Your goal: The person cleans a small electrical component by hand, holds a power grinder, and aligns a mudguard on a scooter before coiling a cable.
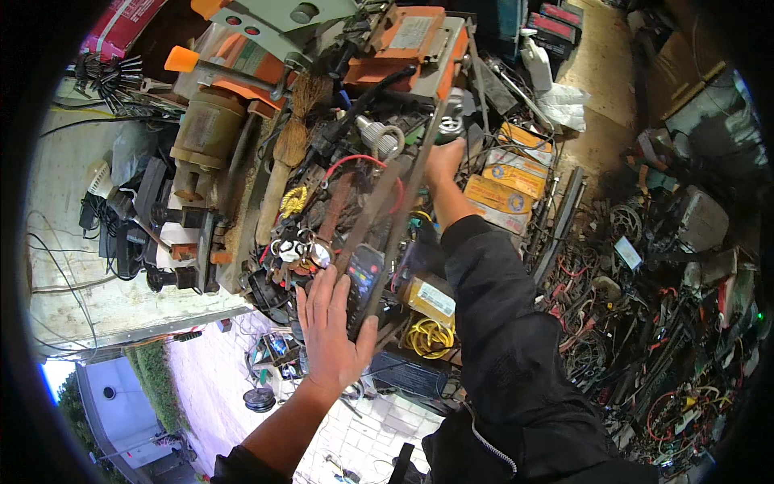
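My right hand (445, 161) is closed around the handle of what looks like a hacksaw (418, 173), whose long thin frame slants down toward me. A grey, holed part of its grip shows above the fist. My left hand (329, 329) lies with its fingers stretched out over the near end of a flat metal bar (371, 211). The left thumb is close to the saw's near end; whether it touches is unclear. Beside those fingers lies a black remote control (364, 278) with coloured buttons. What lies under the left palm is hidden.
A bench vise (208, 133) and a straw brush (294, 133) stand at the left. Yellow-orange boxes (500, 189) lie right of my right forearm. Coiled yellow cable (430, 337) hangs near the front edge. Tangled wires and scrap (645, 323) fill the right side. Paved floor (218, 379) shows below.
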`<action>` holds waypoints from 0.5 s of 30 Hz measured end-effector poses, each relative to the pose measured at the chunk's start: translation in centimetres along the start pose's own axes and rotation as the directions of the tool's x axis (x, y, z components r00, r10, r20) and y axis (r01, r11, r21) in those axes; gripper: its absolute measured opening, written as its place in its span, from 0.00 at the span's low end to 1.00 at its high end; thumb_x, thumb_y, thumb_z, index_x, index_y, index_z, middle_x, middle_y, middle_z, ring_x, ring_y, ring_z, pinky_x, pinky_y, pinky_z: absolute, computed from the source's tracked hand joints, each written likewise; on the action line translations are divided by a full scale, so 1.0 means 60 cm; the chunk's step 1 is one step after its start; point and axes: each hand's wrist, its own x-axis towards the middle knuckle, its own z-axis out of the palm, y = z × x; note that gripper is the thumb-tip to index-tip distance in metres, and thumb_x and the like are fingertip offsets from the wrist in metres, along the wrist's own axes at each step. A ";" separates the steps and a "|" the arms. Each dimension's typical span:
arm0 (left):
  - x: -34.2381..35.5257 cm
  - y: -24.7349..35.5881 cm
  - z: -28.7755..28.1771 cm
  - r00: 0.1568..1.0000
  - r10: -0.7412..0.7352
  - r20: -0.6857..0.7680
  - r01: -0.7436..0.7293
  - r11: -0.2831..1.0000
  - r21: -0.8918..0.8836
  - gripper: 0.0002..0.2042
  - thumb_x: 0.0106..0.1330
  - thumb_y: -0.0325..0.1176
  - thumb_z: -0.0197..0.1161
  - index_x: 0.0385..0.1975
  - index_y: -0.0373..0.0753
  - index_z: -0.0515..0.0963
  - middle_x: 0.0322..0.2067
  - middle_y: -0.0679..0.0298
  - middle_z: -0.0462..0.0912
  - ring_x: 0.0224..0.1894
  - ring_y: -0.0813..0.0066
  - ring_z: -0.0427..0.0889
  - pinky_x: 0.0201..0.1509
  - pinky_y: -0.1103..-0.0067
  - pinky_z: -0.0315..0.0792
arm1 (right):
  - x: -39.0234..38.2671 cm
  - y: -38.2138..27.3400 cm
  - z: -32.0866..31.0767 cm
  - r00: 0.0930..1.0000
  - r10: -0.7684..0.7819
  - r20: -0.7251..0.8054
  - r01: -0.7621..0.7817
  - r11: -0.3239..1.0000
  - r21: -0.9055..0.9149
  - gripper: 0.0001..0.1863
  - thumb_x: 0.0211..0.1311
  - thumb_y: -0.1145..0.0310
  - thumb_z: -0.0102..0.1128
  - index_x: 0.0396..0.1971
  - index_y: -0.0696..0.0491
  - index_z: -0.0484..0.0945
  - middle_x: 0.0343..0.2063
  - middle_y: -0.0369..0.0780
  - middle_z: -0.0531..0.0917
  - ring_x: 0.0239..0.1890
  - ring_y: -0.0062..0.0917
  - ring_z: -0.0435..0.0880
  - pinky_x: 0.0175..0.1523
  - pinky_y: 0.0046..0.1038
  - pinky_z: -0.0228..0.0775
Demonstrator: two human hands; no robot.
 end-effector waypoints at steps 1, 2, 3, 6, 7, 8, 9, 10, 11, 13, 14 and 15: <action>0.004 0.004 0.001 1.000 0.012 -0.002 -0.012 1.000 -0.005 0.32 0.62 0.40 0.59 0.63 0.28 0.61 0.65 0.43 0.59 0.69 0.45 0.56 0.73 0.48 0.39 | -0.005 0.001 -0.011 1.000 -0.012 0.023 0.012 1.000 -0.006 0.42 0.36 0.61 0.82 0.48 0.64 0.65 0.45 0.55 0.78 0.48 0.49 0.79 0.51 0.43 0.70; 0.006 0.007 0.001 1.000 0.018 -0.007 -0.018 1.000 -0.010 0.32 0.62 0.40 0.58 0.63 0.29 0.61 0.65 0.44 0.59 0.69 0.45 0.56 0.73 0.48 0.39 | -0.013 0.004 -0.021 0.999 -0.021 0.050 0.022 1.000 -0.012 0.43 0.35 0.61 0.82 0.49 0.64 0.65 0.46 0.56 0.77 0.48 0.49 0.79 0.51 0.43 0.70; 0.002 0.003 -0.003 1.000 0.007 -0.011 -0.007 1.000 0.001 0.32 0.63 0.40 0.58 0.63 0.29 0.61 0.65 0.44 0.59 0.69 0.45 0.56 0.73 0.49 0.39 | -0.042 0.000 -0.022 0.998 0.017 0.065 -0.019 0.999 0.031 0.44 0.35 0.61 0.83 0.50 0.64 0.64 0.47 0.56 0.76 0.49 0.49 0.78 0.53 0.43 0.70; 0.013 0.019 0.011 0.999 0.032 -0.037 -0.034 0.999 -0.037 0.31 0.64 0.41 0.58 0.64 0.30 0.61 0.66 0.46 0.60 0.70 0.47 0.57 0.74 0.50 0.39 | -0.024 0.034 -0.053 0.986 0.069 -0.149 -0.058 0.995 0.076 0.49 0.35 0.62 0.82 0.56 0.65 0.61 0.52 0.55 0.73 0.56 0.45 0.73 0.58 0.39 0.67; 0.013 0.019 0.011 0.999 0.032 -0.038 -0.034 0.999 -0.035 0.31 0.64 0.41 0.58 0.64 0.30 0.61 0.66 0.47 0.60 0.70 0.48 0.57 0.74 0.51 0.39 | -0.031 0.039 -0.058 0.971 0.075 -0.228 -0.046 0.990 0.132 0.49 0.36 0.63 0.81 0.58 0.65 0.61 0.52 0.54 0.73 0.55 0.41 0.73 0.57 0.36 0.67; 0.013 0.019 0.013 0.999 0.034 -0.040 -0.036 0.999 -0.035 0.31 0.64 0.41 0.58 0.64 0.30 0.61 0.66 0.47 0.60 0.70 0.48 0.57 0.74 0.51 0.39 | -0.034 0.045 -0.071 0.949 0.115 -0.292 -0.057 0.978 0.200 0.47 0.37 0.64 0.81 0.57 0.64 0.63 0.50 0.50 0.75 0.51 0.37 0.75 0.55 0.34 0.69; 0.007 0.011 0.013 0.998 0.024 -0.055 -0.026 0.999 -0.025 0.31 0.63 0.40 0.59 0.64 0.32 0.61 0.66 0.49 0.61 0.70 0.50 0.57 0.74 0.52 0.39 | -0.056 0.036 -0.073 0.927 0.164 -0.337 -0.070 0.959 0.276 0.44 0.37 0.65 0.81 0.56 0.63 0.65 0.48 0.47 0.78 0.47 0.32 0.78 0.53 0.32 0.70; 0.003 0.008 0.009 0.998 0.020 -0.058 -0.021 1.000 -0.022 0.31 0.63 0.40 0.59 0.64 0.33 0.61 0.66 0.49 0.61 0.70 0.50 0.57 0.74 0.52 0.39 | -0.063 0.030 -0.098 0.985 0.067 -0.157 0.014 0.882 0.470 0.42 0.39 0.65 0.81 0.55 0.62 0.67 0.49 0.44 0.78 0.46 0.30 0.78 0.53 0.31 0.70; 0.000 0.006 0.006 0.998 0.016 -0.060 -0.018 1.000 -0.021 0.31 0.63 0.40 0.59 0.65 0.33 0.61 0.66 0.49 0.61 0.70 0.50 0.57 0.74 0.52 0.39 | -0.077 0.024 -0.112 0.974 0.087 -0.207 0.033 0.859 0.512 0.39 0.42 0.66 0.80 0.55 0.60 0.68 0.49 0.42 0.78 0.46 0.29 0.78 0.53 0.31 0.70; -0.004 0.001 0.006 0.996 0.020 -0.086 -0.021 1.000 -0.018 0.31 0.62 0.39 0.60 0.65 0.35 0.61 0.66 0.50 0.61 0.70 0.51 0.58 0.74 0.53 0.40 | -0.099 -0.019 -0.151 0.962 0.040 -0.269 0.132 0.795 0.591 0.35 0.46 0.70 0.78 0.54 0.58 0.69 0.49 0.40 0.78 0.46 0.28 0.78 0.54 0.30 0.70; -0.001 0.003 0.006 0.996 0.024 -0.088 -0.027 0.999 -0.023 0.31 0.62 0.39 0.60 0.65 0.35 0.61 0.66 0.50 0.61 0.70 0.51 0.58 0.74 0.53 0.40 | -0.098 -0.029 -0.173 0.956 -0.027 -0.292 0.212 0.752 0.625 0.33 0.48 0.72 0.76 0.54 0.58 0.69 0.49 0.39 0.78 0.47 0.28 0.78 0.55 0.29 0.70; -0.003 0.004 0.002 0.996 0.023 -0.086 -0.025 0.999 -0.022 0.31 0.63 0.39 0.60 0.65 0.35 0.61 0.66 0.50 0.61 0.70 0.51 0.58 0.74 0.54 0.40 | -0.114 -0.049 -0.186 0.929 -0.059 -0.364 0.286 0.739 0.610 0.34 0.48 0.73 0.76 0.56 0.57 0.68 0.50 0.38 0.77 0.49 0.28 0.77 0.57 0.30 0.68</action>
